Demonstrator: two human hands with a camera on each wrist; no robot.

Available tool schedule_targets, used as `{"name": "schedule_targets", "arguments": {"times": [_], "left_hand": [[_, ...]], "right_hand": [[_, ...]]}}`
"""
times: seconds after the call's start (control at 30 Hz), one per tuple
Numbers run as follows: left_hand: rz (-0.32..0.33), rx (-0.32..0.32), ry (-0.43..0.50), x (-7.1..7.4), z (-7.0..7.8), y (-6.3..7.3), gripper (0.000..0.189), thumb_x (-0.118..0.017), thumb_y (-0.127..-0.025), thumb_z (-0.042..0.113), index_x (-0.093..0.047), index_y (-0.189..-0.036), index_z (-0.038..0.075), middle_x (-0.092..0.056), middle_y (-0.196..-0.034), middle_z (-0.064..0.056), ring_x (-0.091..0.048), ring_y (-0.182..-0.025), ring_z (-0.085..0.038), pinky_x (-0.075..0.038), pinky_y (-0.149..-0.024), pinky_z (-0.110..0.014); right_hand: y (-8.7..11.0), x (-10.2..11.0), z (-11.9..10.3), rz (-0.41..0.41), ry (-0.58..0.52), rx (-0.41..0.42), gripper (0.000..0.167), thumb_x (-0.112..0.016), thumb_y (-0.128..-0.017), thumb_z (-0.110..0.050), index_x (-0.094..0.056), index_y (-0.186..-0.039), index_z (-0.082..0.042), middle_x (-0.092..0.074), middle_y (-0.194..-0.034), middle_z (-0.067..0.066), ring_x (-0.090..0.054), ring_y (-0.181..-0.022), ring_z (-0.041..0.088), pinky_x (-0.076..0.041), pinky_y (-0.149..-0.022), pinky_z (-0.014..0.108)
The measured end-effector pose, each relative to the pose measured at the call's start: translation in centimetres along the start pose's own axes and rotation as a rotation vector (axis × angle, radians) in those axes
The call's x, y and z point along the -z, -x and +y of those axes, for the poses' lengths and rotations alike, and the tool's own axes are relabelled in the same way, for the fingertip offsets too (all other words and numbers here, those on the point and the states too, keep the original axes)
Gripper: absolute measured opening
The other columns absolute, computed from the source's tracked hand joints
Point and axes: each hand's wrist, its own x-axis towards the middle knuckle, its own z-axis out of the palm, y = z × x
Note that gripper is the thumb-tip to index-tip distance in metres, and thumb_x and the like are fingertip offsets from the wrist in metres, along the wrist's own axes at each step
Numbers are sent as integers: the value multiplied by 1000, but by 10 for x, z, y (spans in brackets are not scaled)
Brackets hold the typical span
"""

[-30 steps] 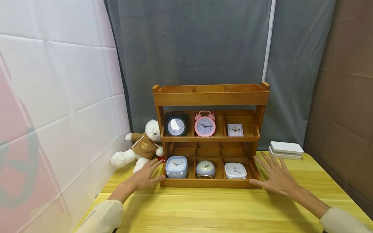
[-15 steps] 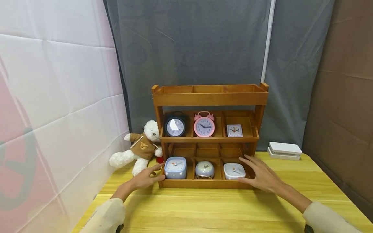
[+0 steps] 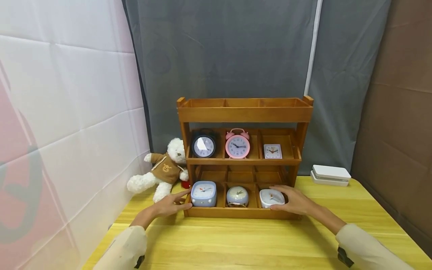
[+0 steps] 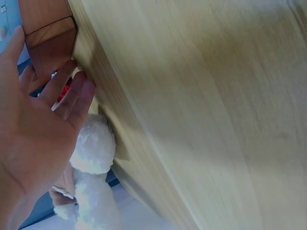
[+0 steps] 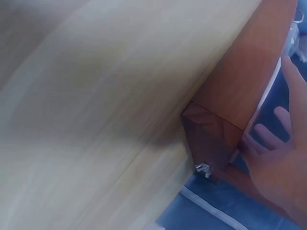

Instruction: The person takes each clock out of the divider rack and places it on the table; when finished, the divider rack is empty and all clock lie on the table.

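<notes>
In the head view, a blue alarm clock [image 3: 204, 195] lies face up in the lower left compartment of the wooden rack [image 3: 243, 114]. My left hand [image 3: 167, 205] is at its left side, thumb and index fingertip close to the clock; the left wrist view shows the fingers loosely extended. In the lower right compartment sits a white alarm clock [image 3: 271, 197]. My right hand [image 3: 297, 201] holds it from the right, thumb at the front edge and fingers over the back edge. Between them rests a round clock [image 3: 237, 196].
The middle tier bears a black clock [image 3: 203, 147], a pink twin-bell alarm clock [image 3: 237, 146] and a small square clock [image 3: 272, 151]. A white teddy bear [image 3: 167, 168] in a brown hoodie leans at the rack's left. White boxy objects [image 3: 330, 174] lie at the right.
My right hand has moved left from beside the rack's right end to the white alarm clock, its spread fingers drawing in. My left hand has barely shifted. The clocks keep their places.
</notes>
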Motion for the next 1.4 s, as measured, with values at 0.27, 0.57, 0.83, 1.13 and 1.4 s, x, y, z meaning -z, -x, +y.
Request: {"name": "schedule_targets", "arguments": {"times": [0.27, 0.57, 0.83, 1.13, 1.4], "left_hand": [[-38, 8, -22, 5, -1, -4, 78, -70, -100, 42, -35, -163, 10, -52, -149, -30, -57, -131, -47, -45, -107, -61], [-43, 10, 7, 4, 1, -2, 79, -72, -99, 38, -36, -162, 8, -53, -146, -33, -56, -132, -47, -44, -109, -61], [-53, -5, -6, 5, 1, -2, 78, -72, -100, 38, -36, -162, 7, -54, -145, -33, -59, -128, -47, -46, -106, -61], [-48, -9, -24, 4, 0, -3, 79, -71, -100, 40, -36, -162, 7, -54, -146, -31, -59, -128, -46, -48, -105, -60], [-39, 1, -29, 4, 1, -2, 78, -72, -99, 38, -37, -161, 6, -55, -144, -32, -59, -128, -46, -47, -106, -60]], "right_hand": [[-13, -3, 5, -66, -16, -16, 69, -86, -84, -45, -67, -136, -3, -69, -132, 16, -64, -122, 41, -52, -99, 59], [-19, -3, 7, -119, -19, 1, 58, -83, -87, -44, -73, -129, -4, -71, -128, 19, -65, -119, 44, -53, -97, 59], [-23, -1, 8, -155, -16, 12, 62, -86, -83, -46, -74, -129, -5, -71, -128, 20, -66, -119, 45, -53, -97, 60], [-25, -6, 17, -17, 61, 112, 62, -86, -78, -61, -81, -116, -13, -78, -114, 8, -74, -103, 27, -61, -85, 45], [-25, 18, 2, 42, 91, 73, 59, -89, -75, -59, -82, -116, -17, -77, -117, 9, -74, -106, 30, -60, -88, 48]]}}
